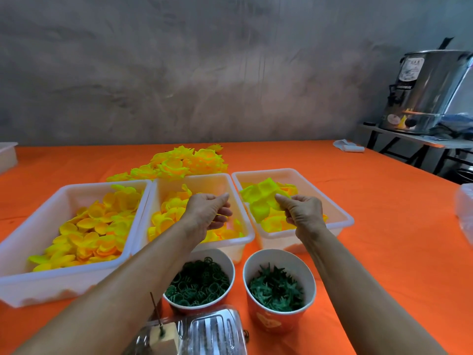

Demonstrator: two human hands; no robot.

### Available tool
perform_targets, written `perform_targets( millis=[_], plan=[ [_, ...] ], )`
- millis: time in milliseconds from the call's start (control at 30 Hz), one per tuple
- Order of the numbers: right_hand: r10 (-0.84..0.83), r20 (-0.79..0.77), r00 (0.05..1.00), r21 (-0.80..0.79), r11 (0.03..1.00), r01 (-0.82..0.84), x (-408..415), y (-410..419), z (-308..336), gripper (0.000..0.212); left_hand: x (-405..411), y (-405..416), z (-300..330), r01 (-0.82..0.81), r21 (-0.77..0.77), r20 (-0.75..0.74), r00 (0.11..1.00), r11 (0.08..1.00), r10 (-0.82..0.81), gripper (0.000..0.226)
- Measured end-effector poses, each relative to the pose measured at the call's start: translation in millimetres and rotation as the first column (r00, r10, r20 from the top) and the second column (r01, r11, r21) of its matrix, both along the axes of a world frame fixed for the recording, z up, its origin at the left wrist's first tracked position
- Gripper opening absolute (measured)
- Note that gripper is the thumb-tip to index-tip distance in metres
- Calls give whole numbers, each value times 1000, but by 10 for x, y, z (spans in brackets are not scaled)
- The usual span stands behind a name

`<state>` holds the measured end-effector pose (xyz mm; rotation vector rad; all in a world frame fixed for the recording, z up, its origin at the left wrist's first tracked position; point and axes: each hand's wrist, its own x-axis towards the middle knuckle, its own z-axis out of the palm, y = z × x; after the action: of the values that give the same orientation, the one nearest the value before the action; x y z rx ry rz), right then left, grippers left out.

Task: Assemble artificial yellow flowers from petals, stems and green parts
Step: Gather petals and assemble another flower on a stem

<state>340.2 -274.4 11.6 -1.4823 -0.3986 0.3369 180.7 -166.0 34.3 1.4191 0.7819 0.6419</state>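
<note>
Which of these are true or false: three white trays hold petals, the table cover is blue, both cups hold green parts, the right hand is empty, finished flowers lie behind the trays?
1. Three white trays hold yellow petals. True.
2. The table cover is blue. False: it is orange.
3. Both paper cups hold green parts. True: rings in one, spiky pieces in the other.
4. The right hand is empty. False: it pinches a yellow petal over the right tray.
5. Finished flowers lie behind the trays. True.

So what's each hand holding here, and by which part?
The right hand pinches a yellow petal by its near edge, over the right bin. Whether the left hand, fingers curled, holds anything cannot be told.
</note>
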Motion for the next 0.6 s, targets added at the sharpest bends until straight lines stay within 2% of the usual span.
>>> perform_targets(
  millis=[133, 267, 367, 433, 500, 600],
  plan=[
    [-153, 46, 987, -109, 981, 158, 58, -30, -87, 32, -86, 23, 5, -17, 22, -22, 1000, 1000, 17, 28],
    [-163, 41, 986, -223, 960, 168, 62, -5, -106, 13, -170, 37, 10, -17, 33, -27, 999, 999, 18, 30],
    [-159, 88, 983, -301, 937, 178, 61, 15, -91, 37, -239, 53, 3, -27, 31, -24, 999, 999, 28, 29],
    [-160, 145, 977, -356, 913, 202, 59, 9, -82, 44, -291, 58, -3, -38, 22, -21, 999, 999, 39, 29],
    [-150, 189, 970, -408, 887, 216, 57, -4, -76, 42, -345, 59, -6, -50, 13, -24, 998, 999, 51, 28],
    [-127, 213, 969, -453, 866, 214, 48, -12, -77, 23, -432, 50, 11, -65, 12, -30, 997, 998, 65, 29]
  ],
)
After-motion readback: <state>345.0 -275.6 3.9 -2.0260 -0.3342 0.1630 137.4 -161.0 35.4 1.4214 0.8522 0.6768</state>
